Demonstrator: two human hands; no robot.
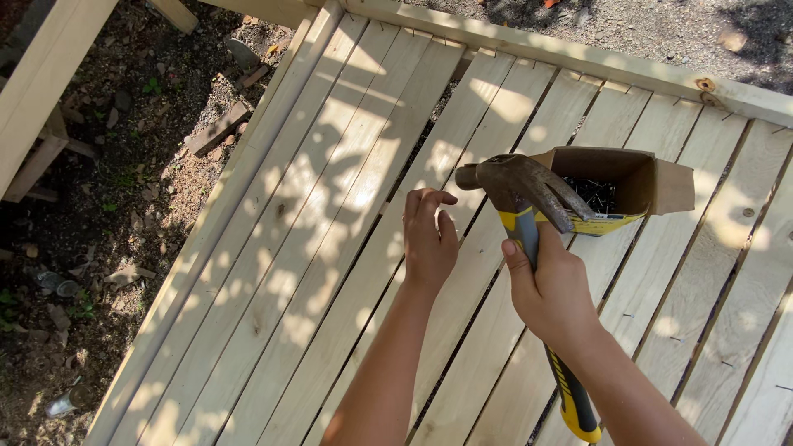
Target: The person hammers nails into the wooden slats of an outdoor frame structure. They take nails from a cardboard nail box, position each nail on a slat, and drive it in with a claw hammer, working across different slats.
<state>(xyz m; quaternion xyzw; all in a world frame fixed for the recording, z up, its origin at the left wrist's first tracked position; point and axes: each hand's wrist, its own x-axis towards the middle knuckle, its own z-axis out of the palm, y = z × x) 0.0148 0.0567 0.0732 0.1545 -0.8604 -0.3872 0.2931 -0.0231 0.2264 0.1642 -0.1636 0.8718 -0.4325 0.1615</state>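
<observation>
My right hand (552,291) grips the handle of a claw hammer (522,192) with a rusty steel head and a yellow and black grip. The head is raised above the pale wooden deck boards (330,206). My left hand (429,239) is lowered to a board just left of the hammer head, its fingers pinched together; whether they pinch a nail I cannot tell. Right behind the hammer head lies an open cardboard box (640,186) with several dark nails inside.
The deck's frame beam (578,62) runs along the far edge, with a bolt head at the right. Left of the deck is bare soil (107,206) with wood scraps and stones. Gravel lies beyond the far beam.
</observation>
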